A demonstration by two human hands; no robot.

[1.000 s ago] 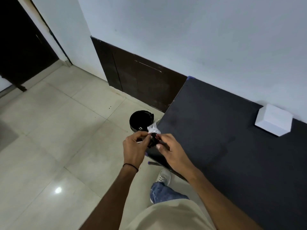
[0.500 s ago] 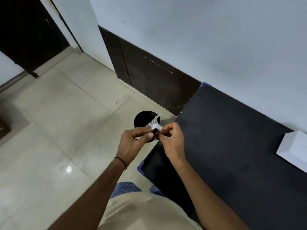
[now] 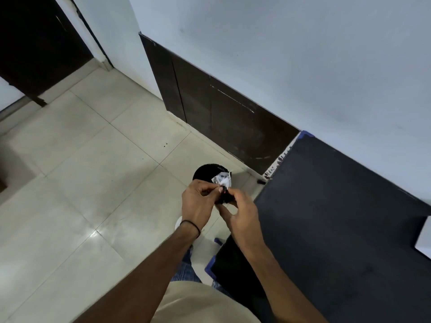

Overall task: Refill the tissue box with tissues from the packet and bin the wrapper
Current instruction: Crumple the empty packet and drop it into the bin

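Observation:
A crumpled clear wrapper (image 3: 222, 179) with a dark bunched part sticks up between both hands. My left hand (image 3: 198, 202) pinches it from the left and my right hand (image 3: 241, 213) holds it from the right. Both hands hover just in front of a round black bin (image 3: 205, 171) that stands on the tiled floor, partly hidden behind the wrapper and my fingers. The white tissue box (image 3: 424, 238) sits on the black table (image 3: 338, 217) and is cut off by the right edge of the view.
The black table's left edge runs close by my right forearm. Dark wall panelling (image 3: 210, 113) lines the wall behind the bin. A dark doorway (image 3: 35, 43) opens at the far left. Pale floor tiles (image 3: 93, 183) spread out to the left.
My view has swung left and down, so the tissue box has slid to the right edge. Both hands, still on the wrapper, have come nearer to the bin.

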